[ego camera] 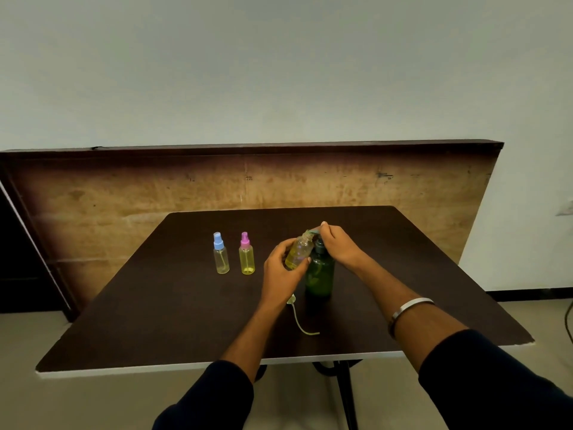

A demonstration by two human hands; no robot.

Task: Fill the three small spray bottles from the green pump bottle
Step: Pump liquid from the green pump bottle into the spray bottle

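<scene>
1. Pale wall and a worn plywood panel [248,187] stand behind the dark brown tabletop [155,321], seen from above by a head-worn camera.
2. At the table's centre-right, the dark green translucent pump bottle [320,274] stands upright; the person's right hand [339,246] rests on its pump head, fingers curled over the top with a fingertip on the spout.
3. Left of it and touching it, the left hand [280,271] grips an uncapped small clear spray bottle [299,252] partly filled with yellow liquid, tilted so its open mouth sits under the spout.
4. On the near side of the hands, that bottle's loose spray cap with its thin dip tube [297,318] lies on the table.
5. Farther left, well apart from the hands, two capped small bottles stand upright side by side: a blue-capped clear spray bottle [220,254] and a pink-capped clear spray bottle [246,255], each holding yellow liquid.
6. Risk, as judged: the small mouth is narrow, so a hard press or a slight drift of the tilted bottle could send liquid down its outside and over the fingers; over-tilting could spill what is already inside.
</scene>
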